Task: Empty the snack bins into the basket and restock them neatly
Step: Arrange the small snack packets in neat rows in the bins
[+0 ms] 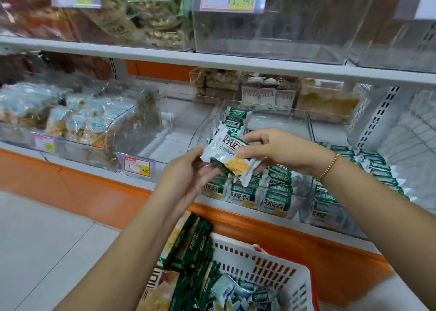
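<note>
Nearest, a white basket [260,262] holds green packs [197,249]. Above it, the left hand [188,176] and right hand [279,150] pinch one packet [225,156] between them, over the part-filled clear bin [207,124]. Beyond, a price tag [137,166] and a shelf [165,55].

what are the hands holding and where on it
One green-and-white snack packet: the left hand pinches its left end, the right hand pinches its right edge.

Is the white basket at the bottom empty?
No, the white basket holds many green-and-white snack packets, piled loosely inside it.
</note>
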`<act>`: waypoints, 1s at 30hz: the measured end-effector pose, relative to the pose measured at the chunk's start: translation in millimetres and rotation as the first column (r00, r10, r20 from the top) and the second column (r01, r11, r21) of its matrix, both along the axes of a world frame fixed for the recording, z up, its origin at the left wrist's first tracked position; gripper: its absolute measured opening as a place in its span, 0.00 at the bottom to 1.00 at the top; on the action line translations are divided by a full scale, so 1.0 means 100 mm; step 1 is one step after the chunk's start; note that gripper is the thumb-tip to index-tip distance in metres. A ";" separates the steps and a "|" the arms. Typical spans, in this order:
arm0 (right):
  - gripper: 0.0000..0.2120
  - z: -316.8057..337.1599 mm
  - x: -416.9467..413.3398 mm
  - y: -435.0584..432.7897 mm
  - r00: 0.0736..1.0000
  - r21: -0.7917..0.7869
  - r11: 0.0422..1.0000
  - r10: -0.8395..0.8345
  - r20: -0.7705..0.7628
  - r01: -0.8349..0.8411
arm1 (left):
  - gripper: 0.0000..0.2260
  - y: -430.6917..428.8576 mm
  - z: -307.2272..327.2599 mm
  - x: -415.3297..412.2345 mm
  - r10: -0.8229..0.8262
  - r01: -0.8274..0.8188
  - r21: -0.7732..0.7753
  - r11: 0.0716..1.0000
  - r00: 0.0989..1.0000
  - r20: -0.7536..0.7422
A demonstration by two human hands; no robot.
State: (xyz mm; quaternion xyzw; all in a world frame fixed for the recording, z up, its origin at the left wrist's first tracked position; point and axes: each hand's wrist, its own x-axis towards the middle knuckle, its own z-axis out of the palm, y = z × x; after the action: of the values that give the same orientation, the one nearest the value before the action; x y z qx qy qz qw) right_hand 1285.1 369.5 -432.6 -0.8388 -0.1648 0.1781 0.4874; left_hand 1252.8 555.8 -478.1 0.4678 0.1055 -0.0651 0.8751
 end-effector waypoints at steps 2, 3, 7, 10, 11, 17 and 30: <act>0.29 -0.06 0.12 0.07 0.995 -0.057 0.996 -0.061 0.085 0.066 | 0.09 0.14 -0.05 0.06 0.084 -0.106 0.400 0.910 0.994 0.072; 0.30 -0.10 0.18 0.10 0.981 -0.162 0.982 -0.064 0.184 0.095 | 0.10 0.21 -0.10 0.09 0.110 -0.173 0.640 0.749 0.984 0.138; 0.29 -0.30 0.32 0.26 0.908 -0.409 0.905 0.071 0.413 0.115 | 0.18 0.33 -0.25 0.11 0.001 -0.222 0.931 0.290 0.973 0.231; 0.25 -0.35 0.35 0.34 0.863 -0.423 0.895 0.097 0.497 0.143 | 0.19 0.32 -0.30 0.09 -0.088 -0.226 0.955 0.194 0.965 0.246; 0.25 -0.35 0.36 0.36 0.843 -0.430 0.888 0.103 0.527 0.160 | 0.19 0.33 -0.30 0.10 -0.101 -0.242 0.955 0.172 0.960 0.261; 0.26 -0.44 0.34 0.45 0.821 -0.495 0.856 0.174 0.544 0.147 | 0.19 0.38 -0.32 0.13 -0.125 -0.260 0.949 0.179 0.951 0.284; 0.30 -0.92 -0.07 0.84 0.846 -0.556 0.761 0.017 0.532 0.334 | 0.22 0.33 -0.33 0.12 -0.183 -0.261 0.962 0.080 0.945 0.271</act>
State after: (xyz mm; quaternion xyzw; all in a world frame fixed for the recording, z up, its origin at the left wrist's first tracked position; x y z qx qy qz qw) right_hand 1277.7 453.2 -524.7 -0.9798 -0.1433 -0.0479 0.1311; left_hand 1264.9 588.9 -511.1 0.9359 -0.0108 0.1251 0.3290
